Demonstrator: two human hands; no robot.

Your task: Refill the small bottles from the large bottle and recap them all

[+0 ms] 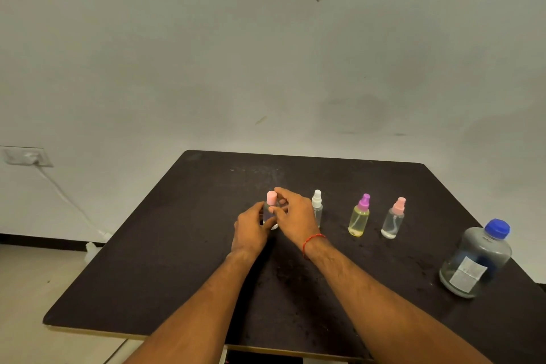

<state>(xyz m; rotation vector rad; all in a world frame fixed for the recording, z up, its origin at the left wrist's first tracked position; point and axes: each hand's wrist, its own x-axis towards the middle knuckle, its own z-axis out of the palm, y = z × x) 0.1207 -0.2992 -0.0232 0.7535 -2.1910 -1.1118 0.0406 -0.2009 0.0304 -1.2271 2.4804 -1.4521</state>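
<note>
Small bottle with pink cap [271, 198] stood mid tabletop [177, 260]; your left hand [251, 230] held its body, your right hand [295, 213] pinched near its cap. Three other small bottles [358, 217] had caps on. Large bottle [475, 263], far right, capped too. You seemed on last cap.

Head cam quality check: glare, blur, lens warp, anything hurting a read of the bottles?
Head view: dim, soft light, no hard glare on the table; wide-angle warp leans the large bottle at the right edge, its label blurred; left hand and right hand cover the pink-capped bottle, so its fill level is unreadable.
</note>
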